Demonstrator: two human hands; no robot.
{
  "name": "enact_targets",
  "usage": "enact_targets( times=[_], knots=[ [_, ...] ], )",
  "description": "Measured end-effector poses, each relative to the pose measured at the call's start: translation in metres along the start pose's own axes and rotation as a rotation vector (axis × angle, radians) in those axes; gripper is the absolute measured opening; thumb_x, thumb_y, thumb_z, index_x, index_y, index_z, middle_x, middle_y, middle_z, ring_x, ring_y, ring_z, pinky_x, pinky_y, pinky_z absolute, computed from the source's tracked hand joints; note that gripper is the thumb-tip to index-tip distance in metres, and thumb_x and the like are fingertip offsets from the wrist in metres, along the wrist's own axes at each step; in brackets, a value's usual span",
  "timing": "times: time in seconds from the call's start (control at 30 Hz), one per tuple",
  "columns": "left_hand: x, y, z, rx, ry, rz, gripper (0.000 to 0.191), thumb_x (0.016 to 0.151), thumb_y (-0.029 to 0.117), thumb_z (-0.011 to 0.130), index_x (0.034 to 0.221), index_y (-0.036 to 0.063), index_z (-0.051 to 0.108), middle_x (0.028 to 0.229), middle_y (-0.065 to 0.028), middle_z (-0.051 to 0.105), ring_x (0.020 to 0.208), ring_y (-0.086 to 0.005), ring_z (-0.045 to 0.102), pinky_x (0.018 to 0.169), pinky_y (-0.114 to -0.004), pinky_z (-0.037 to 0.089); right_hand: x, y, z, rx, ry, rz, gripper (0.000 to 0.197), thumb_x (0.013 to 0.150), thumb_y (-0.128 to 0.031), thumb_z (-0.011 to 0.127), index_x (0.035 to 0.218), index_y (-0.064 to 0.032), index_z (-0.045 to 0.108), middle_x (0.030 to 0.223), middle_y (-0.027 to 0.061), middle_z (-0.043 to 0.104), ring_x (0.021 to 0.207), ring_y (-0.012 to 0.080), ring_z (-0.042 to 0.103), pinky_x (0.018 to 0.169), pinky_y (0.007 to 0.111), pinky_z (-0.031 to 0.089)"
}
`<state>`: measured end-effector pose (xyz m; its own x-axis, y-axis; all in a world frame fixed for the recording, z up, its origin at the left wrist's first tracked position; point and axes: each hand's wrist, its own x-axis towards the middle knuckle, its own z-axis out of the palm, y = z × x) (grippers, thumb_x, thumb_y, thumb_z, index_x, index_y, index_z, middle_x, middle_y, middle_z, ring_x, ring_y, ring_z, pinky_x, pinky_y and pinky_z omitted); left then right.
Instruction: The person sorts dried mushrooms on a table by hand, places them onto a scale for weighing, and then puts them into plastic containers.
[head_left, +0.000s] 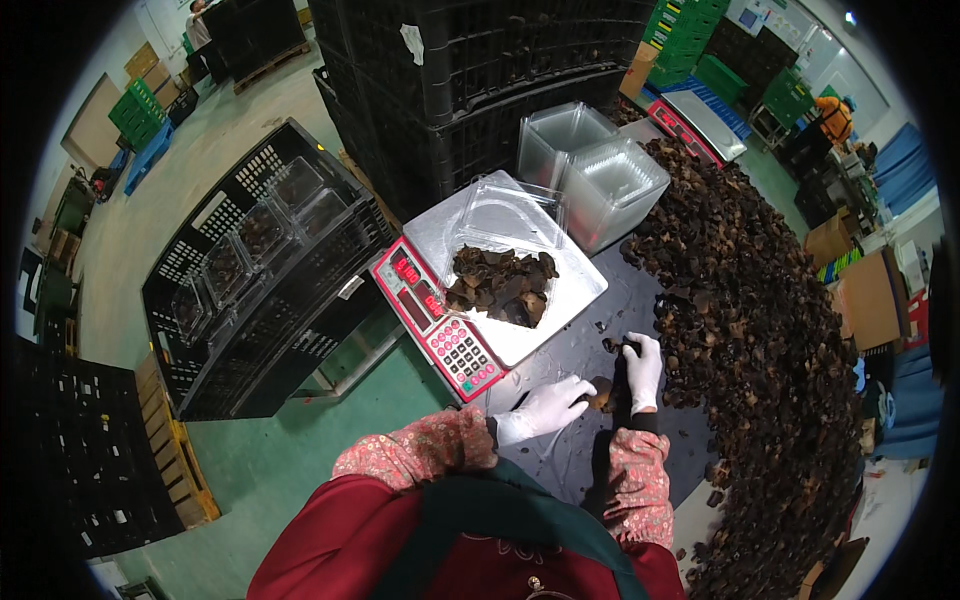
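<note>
My left hand (546, 409), in a white glove, has its fingertips on a brown piece of wood ear fungus (601, 394) over the grey table. My right hand (643, 367), gloved too, has its fingers curled at a small dark piece (613, 345); whether it grips this is unclear. Beyond them, a clear plastic clamshell box (553, 225) with its lid raised holds fungus pieces (504, 285) on the steel plate of a red digital scale (450, 375). A large heap of dark fungus (750, 315) lies to the right of my right hand.
Nested clear boxes (615, 187) stand behind the scale. At left, a black crate (262, 360) holds several filled boxes. Tall black crates (495, 90) rise behind. A second scale (694, 127) stands at the far right. One person (835, 118) is far right, another (198, 30) far left.
</note>
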<state>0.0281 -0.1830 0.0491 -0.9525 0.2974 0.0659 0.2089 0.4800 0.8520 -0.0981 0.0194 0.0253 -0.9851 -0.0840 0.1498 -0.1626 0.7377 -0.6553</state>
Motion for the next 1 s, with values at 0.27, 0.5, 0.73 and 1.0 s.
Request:
enact_targets(
  times=[0.27, 0.5, 0.73, 1.0],
  knots=[
    [-0.003, -0.016, 0.015, -0.111, 0.139, 0.038, 0.048, 0.092, 0.016, 0.06, 0.136, 0.0029, 0.046, 0.133, -0.0178, 0.048, 0.121, -0.0341, 0.052, 0.101, -0.04, 0.044, -0.039, -0.016, -0.026, -0.351, -0.022, 0.013, 0.027, 0.083, -0.018, 0.072, 0.109, -0.0121, 0.072, 0.115, 0.0111, 0.065, 0.112, 0.0309, 0.057, 0.096, 0.042, 0.045],
    [-0.039, 0.024, -0.077, -0.117, 0.142, 0.136, 0.028, 0.094, 0.012, 0.06, 0.119, 0.0012, 0.065, 0.097, -0.0094, 0.068, 0.084, -0.0204, 0.066, 0.078, -0.03, 0.052, -0.01, -0.093, -0.016, 0.206, 0.076, -0.105, 0.024, 0.09, -0.016, 0.066, 0.111, -0.0046, 0.07, 0.111, 0.0128, 0.068, 0.105, 0.0265, 0.064, 0.092, 0.034, 0.049],
    [-0.08, -0.02, -0.185, -0.149, 0.849, -0.337, 0.033, 0.1, 0.016, 0.051, 0.131, 0.0048, 0.058, 0.077, -0.0083, 0.065, 0.063, -0.0121, 0.058, 0.064, -0.027, 0.05, 0.085, -0.155, 0.054, 0.345, 0.117, -0.027, 0.034, 0.096, -0.028, 0.057, 0.12, -0.0045, 0.066, 0.116, 0.0162, 0.068, 0.109, 0.0308, 0.064, 0.096, 0.037, 0.048],
    [-0.039, -0.044, -0.197, -0.67, 0.462, -0.449, 0.045, 0.103, 0.019, 0.045, 0.145, 0.0032, 0.042, 0.068, -0.0057, 0.064, 0.046, -0.0084, 0.05, 0.045, -0.024, 0.041, 0.127, -0.18, 0.095, 0.347, 0.007, 0.07, 0.048, 0.095, -0.018, 0.06, 0.138, 0.0009, 0.049, 0.109, 0.01, 0.068, 0.1, 0.0192, 0.065, 0.092, 0.031, 0.049]
  ],
)
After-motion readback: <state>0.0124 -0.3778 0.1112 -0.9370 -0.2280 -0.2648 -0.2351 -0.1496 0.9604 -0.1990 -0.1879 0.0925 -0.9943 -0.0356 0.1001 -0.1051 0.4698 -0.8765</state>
